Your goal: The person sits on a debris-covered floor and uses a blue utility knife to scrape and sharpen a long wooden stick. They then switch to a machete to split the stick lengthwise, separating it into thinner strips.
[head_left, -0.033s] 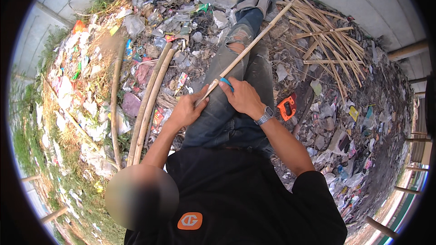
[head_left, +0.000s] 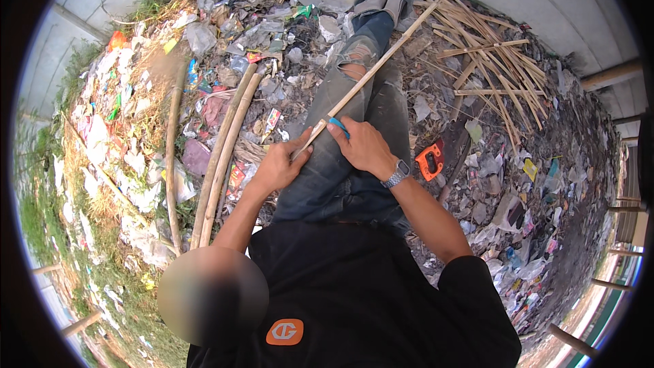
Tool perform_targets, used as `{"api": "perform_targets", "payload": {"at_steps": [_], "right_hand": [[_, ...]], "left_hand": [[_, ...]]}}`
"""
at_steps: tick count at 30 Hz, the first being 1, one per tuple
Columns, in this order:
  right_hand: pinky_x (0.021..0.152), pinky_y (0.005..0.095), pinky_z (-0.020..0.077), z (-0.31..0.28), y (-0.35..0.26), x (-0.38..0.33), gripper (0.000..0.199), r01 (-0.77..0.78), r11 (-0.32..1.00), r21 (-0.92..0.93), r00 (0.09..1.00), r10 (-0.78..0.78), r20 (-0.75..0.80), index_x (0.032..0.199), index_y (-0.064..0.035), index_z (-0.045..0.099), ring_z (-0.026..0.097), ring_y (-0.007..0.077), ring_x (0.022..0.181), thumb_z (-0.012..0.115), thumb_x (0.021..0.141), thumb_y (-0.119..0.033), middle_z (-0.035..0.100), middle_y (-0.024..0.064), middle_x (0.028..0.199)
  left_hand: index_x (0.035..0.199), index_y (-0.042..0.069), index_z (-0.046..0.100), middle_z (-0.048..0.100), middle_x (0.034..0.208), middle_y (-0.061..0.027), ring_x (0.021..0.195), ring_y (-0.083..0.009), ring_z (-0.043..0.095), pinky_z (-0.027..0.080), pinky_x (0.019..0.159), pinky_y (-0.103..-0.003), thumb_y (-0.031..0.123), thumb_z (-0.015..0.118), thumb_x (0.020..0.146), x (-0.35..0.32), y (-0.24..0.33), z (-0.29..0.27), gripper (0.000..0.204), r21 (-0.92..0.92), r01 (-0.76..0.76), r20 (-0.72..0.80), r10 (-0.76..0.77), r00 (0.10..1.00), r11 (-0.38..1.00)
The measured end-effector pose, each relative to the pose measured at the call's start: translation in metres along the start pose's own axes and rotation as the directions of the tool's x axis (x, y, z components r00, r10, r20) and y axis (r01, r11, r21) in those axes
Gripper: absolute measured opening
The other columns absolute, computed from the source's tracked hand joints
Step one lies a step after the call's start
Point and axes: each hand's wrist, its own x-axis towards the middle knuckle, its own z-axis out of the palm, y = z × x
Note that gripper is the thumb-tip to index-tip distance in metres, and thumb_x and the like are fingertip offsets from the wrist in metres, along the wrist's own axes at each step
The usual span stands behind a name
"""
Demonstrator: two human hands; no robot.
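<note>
My left hand [head_left: 278, 165] pinches the stick [head_left: 371, 73], slanting over the legs [head_left: 313, 187]; my right hand [head_left: 368, 147] curls around a blue tool [head_left: 338, 125]. I'd keep strokes shallow, left hand clear.

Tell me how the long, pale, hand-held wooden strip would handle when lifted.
The strip is probably stiff, since it runs nearly straight, and likely light, being slender. Its far end may dip, as the left hand holds the near end.

Pale wooden strip [head_left: 371, 73]: long, slim, straight, slanting diagonally over the trousers [head_left: 320, 187], near end above the thighs, far end past the knees.
Blue tool [head_left: 338, 125]: mostly hidden, above the trousers, right beside the strip.
</note>
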Motion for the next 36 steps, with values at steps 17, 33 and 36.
{"api": "perform_targets", "payload": {"at_steps": [17,33,36], "right_hand": [[0.064,0.0593,0.0525,0.017,0.002,0.001,0.05,-0.03,1.0,-0.005,0.998,0.03,-0.057,0.09,-0.0028,0.06,0.066,0.0492,0.069,0.051,0.105,-0.049,0.067,0.0251,0.069],[0.076,0.0557,0.0489,-0.052,0.084,0.037,0.055,-0.224,0.974,-0.025,0.932,0.207,-0.297,0.101,0.0031,0.066,0.065,0.0517,0.088,0.048,0.107,-0.049,0.068,0.0312,0.088],[0.07,0.0504,0.0483,-0.096,0.122,0.047,0.061,-0.22,0.976,-0.001,0.871,0.196,-0.45,0.099,0.0059,0.065,0.063,0.0437,0.074,0.049,0.106,-0.053,0.064,0.0255,0.076]], "left_hand": [[0.15,0.007,0.052,0.067,0.093,-0.0344,0.086,-0.0468,0.07,0.054,0.082,-0.046,0.01,0.061,0.093,-0.046,0.0,-0.031,0.058,0.157,-0.069,0.032,0.065,0.997,0.985],[0.133,0.002,0.069,0.07,0.072,-0.0163,0.056,-0.0236,0.067,0.053,0.057,-0.034,0.001,0.065,0.077,-0.269,-0.047,-0.111,0.056,0.161,0.267,0.013,-0.273,0.962,0.95],[0.134,0.006,0.069,0.069,0.071,-0.0165,0.054,-0.0241,0.066,0.052,0.056,-0.035,0.004,0.066,0.076,-0.281,-0.073,-0.099,0.058,0.189,0.223,-0.07,-0.213,0.974,0.956]]}}
